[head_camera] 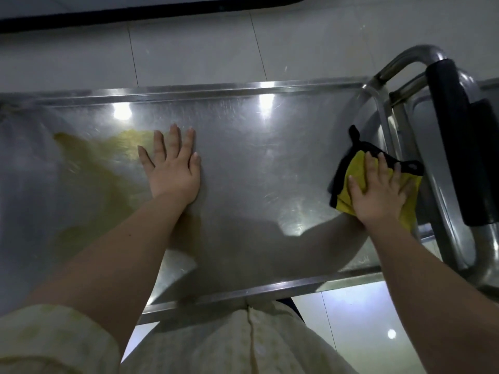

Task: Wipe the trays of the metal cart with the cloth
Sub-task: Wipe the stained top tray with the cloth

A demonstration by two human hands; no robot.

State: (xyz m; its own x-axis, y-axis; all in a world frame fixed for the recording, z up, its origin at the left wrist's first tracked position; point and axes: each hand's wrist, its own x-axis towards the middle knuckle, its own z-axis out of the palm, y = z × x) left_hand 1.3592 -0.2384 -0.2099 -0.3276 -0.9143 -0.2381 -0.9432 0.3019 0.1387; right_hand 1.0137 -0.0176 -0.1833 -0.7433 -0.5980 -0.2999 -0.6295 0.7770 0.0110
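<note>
The top tray [243, 109] of the metal cart is a shiny steel sheet with a raised rim, spread across the middle of the view. My left hand [172, 168] lies flat on it with straight fingers, left of centre. At the tray's right end, my right hand [380, 193] presses a yellow cloth with black edging [353, 168] flat against the steel. A yellowish reflection of my clothing shows on the tray's left part.
The cart's bent steel handle with a black grip [456, 136] rises at the right end, close to the cloth. A lower tray [426, 117] shows behind the handle. Pale floor tiles [189, 58] lie beyond the cart, and a dark edge [135, 14] crosses the top.
</note>
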